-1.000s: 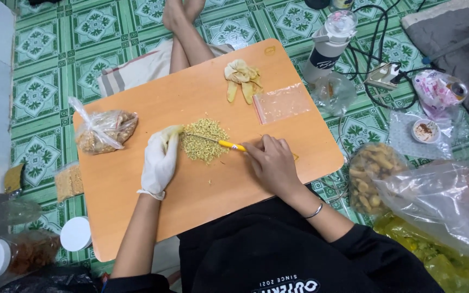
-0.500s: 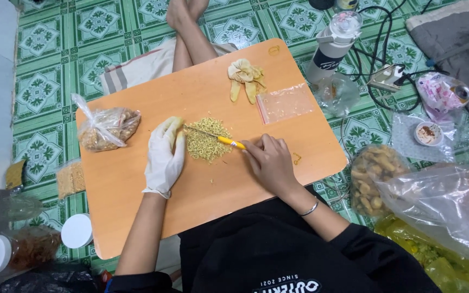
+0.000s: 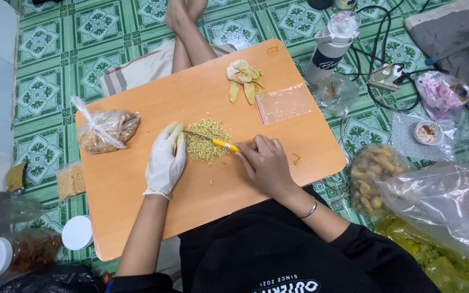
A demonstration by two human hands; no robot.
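Chopped yellow bits (image 3: 206, 140) lie heaped mid-worktop (image 3: 137, 190), between both hands. The gloved left hand (image 3: 165, 160) rests flat at nine o'clock; the right hand (image 3: 266, 163), at four o'clock, grips a yellow-handled knife (image 3: 213, 140) pointing ten o'clock across the heap.

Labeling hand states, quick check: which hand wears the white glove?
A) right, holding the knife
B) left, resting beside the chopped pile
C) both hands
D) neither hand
B: the left hand wears the white glove and lies flat against the chopped yellow-green pile, while the bare right hand grips the yellow-handled knife.
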